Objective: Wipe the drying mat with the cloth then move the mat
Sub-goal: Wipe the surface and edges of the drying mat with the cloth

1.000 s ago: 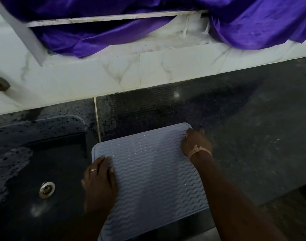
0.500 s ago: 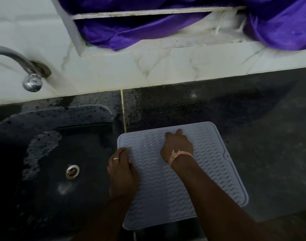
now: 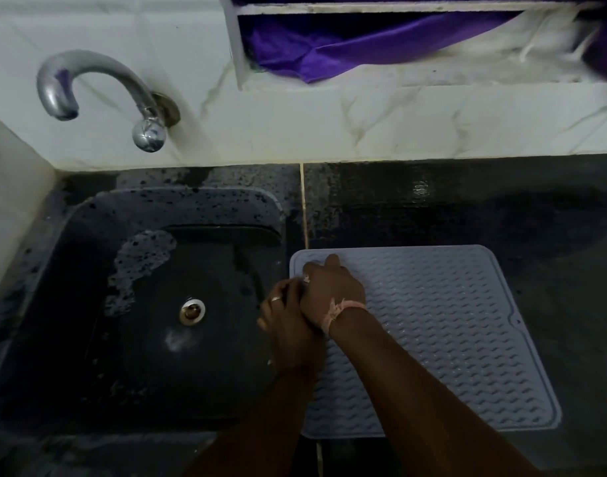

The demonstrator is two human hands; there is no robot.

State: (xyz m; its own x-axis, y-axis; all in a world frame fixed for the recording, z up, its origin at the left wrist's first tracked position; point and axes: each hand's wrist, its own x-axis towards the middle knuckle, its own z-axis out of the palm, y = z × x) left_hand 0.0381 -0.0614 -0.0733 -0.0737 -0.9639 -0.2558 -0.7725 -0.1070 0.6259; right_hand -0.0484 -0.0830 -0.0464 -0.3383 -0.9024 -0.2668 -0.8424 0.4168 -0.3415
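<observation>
The pale blue drying mat [image 3: 443,332], ribbed with a wave pattern, lies flat on the dark counter just right of the sink. My right hand [image 3: 333,287] rests on the mat near its far left corner, knuckles up and fingers bent; what lies under it is hidden. My left hand [image 3: 285,318] is at the mat's left edge, fingers curled at the rim, partly covered by my right hand. I see no cloth in either hand.
A dark wet sink [image 3: 88,256] with a metal drain [image 3: 193,311] lies to the left, under a curved tap [image 3: 99,94]. White marble tiles back the dark counter [image 3: 501,208]. Purple fabric [image 3: 347,46] hangs in a recess above.
My right hand has slid leftward across the mat from its far right corner to its far left corner, meeting my left hand. The view has swung left, revealing sink and tap.
</observation>
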